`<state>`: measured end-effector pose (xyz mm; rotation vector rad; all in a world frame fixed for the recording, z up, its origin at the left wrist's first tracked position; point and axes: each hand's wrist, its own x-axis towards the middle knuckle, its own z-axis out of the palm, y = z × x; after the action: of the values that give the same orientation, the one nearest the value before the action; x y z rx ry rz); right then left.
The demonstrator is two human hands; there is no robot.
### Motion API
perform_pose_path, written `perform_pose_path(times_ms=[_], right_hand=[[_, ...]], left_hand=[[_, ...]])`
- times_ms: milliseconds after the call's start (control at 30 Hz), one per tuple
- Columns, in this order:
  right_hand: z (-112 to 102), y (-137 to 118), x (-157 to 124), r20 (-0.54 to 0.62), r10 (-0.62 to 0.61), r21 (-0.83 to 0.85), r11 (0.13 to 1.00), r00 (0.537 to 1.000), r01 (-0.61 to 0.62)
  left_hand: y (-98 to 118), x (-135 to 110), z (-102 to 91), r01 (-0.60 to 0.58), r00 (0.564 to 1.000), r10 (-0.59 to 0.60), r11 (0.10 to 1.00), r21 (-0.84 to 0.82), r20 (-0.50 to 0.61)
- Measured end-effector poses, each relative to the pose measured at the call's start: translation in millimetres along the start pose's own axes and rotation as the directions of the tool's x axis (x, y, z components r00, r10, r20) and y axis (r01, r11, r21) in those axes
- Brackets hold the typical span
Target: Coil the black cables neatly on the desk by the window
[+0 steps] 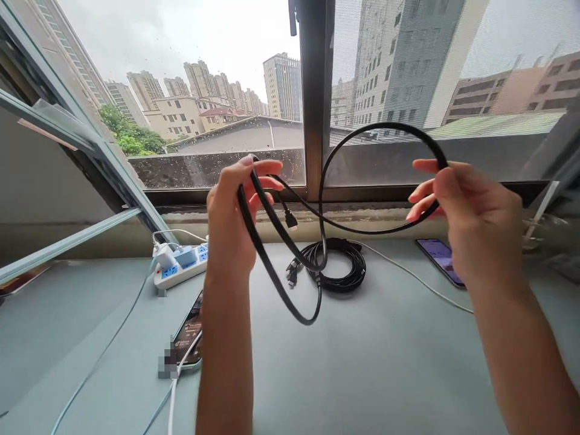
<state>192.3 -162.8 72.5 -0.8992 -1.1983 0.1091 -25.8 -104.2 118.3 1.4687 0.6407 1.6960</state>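
A thick black cable (pixel 380 126) runs in loose loops between my two hands, above the table. My left hand (pixel 235 205) is closed around strands of it, with the fingers pointing right. Below those fingers hangs a black plug (pixel 290 219) with a flat metal end, resembling an HDMI connector. My right hand (pixel 480 211) pinches the right side of the big loop between thumb and fingers. Behind the hanging loops, a coiled black cable (pixel 357 278) lies on the table, several plug ends showing at its left side.
A white power strip (pixel 181 275) with chargers plugged in stands at the left on the pale table (pixel 362 362). One phone (pixel 188 338) lies partly behind my left forearm, another phone (pixel 437 257) near my right wrist. A thin white cord (pixel 417 279) crosses the table below the window frame (pixel 317 90).
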Motion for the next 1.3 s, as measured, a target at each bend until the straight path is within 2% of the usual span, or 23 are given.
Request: perform_pose_path(times_ms=[100, 233, 300, 367, 433, 500, 567, 700, 800, 967, 1067, 1167, 1300], right_hand=[[7.8, -1.5, -6.0, 0.066, 0.030, 0.008, 1.000, 0.997, -0.030], [17.8, -2.6, -15.7, 0.222, 0.044, -0.021, 0.999, 0.974, -0.040], [19.1, -4.2, -19.1, 0.343, 0.049, -0.045, 0.998, 0.938, -0.035], [18.8, -7.8, -21.9, 0.468, 0.033, -0.053, 0.999, 0.883, -0.009], [18.6, -12.7, -24.2, 0.526, 0.007, -0.087, 0.995, 0.850, 0.046], [18.9, -16.7, -25.8, 0.515, 0.010, -0.140, 0.987, 0.857, 0.073], [19.7, -18.3, -26.7, 0.476, 0.043, -0.164, 0.986, 0.878, 0.040], [20.7, -18.2, -27.7, 0.450, 0.099, -0.075, 0.994, 0.887, -0.073], [20.8, -21.0, -29.4, 0.431, 0.096, -0.030, 0.995, 0.897, -0.092], [21.9, -22.7, -31.2, 0.286, 0.059, -0.158, 0.987, 0.957, -0.014], [22.7, -18.6, -30.6, 0.198, 0.049, -0.218, 0.976, 0.979, -0.005], [20.6, -18.6, -28.7, 0.216, 0.108, -0.104, 0.991, 0.970, -0.087], [13.6, -27.6, -25.1, 0.308, 0.214, 0.030, 0.972, 0.927, -0.235]], left_hand=[[-2.0, 0.0, -0.1, 0.000, 0.998, -0.002, 0.999, 0.039, 0.060], [-9.2, -10.2, 15.3, -0.021, 0.983, -0.016, 0.980, 0.196, 0.184], [-13.0, -17.3, 24.8, -0.039, 0.973, -0.024, 0.962, 0.269, 0.228], [-16.5, -23.2, 32.5, -0.062, 0.965, -0.019, 0.952, 0.299, 0.260], [-19.2, -26.2, 37.1, -0.066, 0.964, -0.019, 0.950, 0.305, 0.266], [-19.9, -26.6, 38.6, -0.045, 0.966, -0.037, 0.951, 0.307, 0.256], [-18.6, -25.7, 38.3, -0.010, 0.965, -0.072, 0.950, 0.311, 0.251], [-13.3, -26.5, 39.4, 0.072, 0.952, -0.145, 0.962, 0.262, 0.269], [-12.0, -28.9, 42.7, 0.110, 0.950, -0.167, 0.970, 0.217, 0.263], [-15.5, -27.7, 43.9, 0.093, 0.954, -0.133, 0.983, 0.156, 0.269], [-18.0, -26.7, 42.8, 0.048, 0.964, -0.093, 0.983, 0.177, 0.251], [-17.9, -27.9, 43.0, -0.002, 0.966, -0.058, 0.973, 0.231, 0.253], [-14.1, -30.6, 44.8, 0.016, 0.967, -0.070, 0.977, 0.214, 0.245]])
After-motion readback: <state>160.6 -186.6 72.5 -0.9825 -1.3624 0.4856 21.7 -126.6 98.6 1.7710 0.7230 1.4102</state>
